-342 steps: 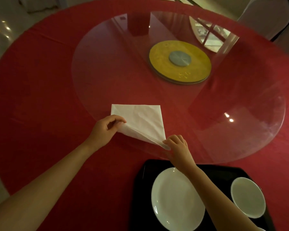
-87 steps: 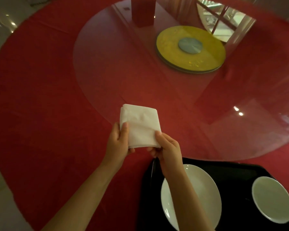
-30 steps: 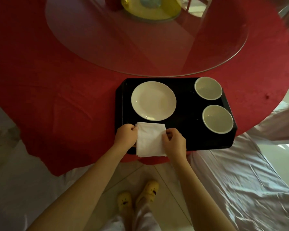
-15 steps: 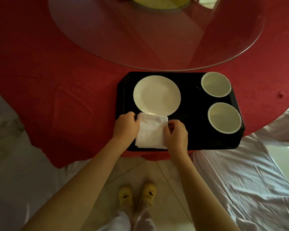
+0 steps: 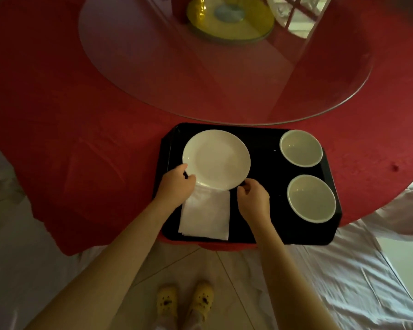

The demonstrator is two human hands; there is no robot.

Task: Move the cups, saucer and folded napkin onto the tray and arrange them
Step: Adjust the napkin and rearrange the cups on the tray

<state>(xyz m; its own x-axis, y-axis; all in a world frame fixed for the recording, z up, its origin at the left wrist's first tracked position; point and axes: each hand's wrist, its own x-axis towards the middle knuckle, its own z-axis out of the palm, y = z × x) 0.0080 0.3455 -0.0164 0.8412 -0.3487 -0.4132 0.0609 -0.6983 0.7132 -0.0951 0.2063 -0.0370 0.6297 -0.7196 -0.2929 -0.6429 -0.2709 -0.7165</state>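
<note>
Black tray: the rectangular black plastic tray [image 5: 262, 163] sits at the near edge of the round table under a red tablecloth [image 5: 81, 139], at six o'clock from the clear glass turntable [image 5: 224, 86].
Head view, saucer: the round white ceramic saucer [image 5: 216, 159] lies at the tray's ten o'clock corner.
Napkin: the folded white cloth napkin [image 5: 205, 214] lies flat on the tray at six o'clock from the saucer, its far edge tucked just under the saucer's near rim.
Cups: two round white ceramic cups [image 5: 301, 148] [image 5: 311, 198] stand on the tray's three o'clock side, one beyond the other, apart from each other.
Left hand: the left hand [image 5: 177, 186] touches the saucer's rim at about eight o'clock and covers the napkin's far left corner; whether it is gripping the saucer cannot be told.
Right hand: the right hand [image 5: 254, 198] is at the saucer's five o'clock, fingers curled narrow, just beside the rim; a hold cannot be told.
Floor: yellow clogs [image 5: 185, 303] stand on pale tiles.
</note>
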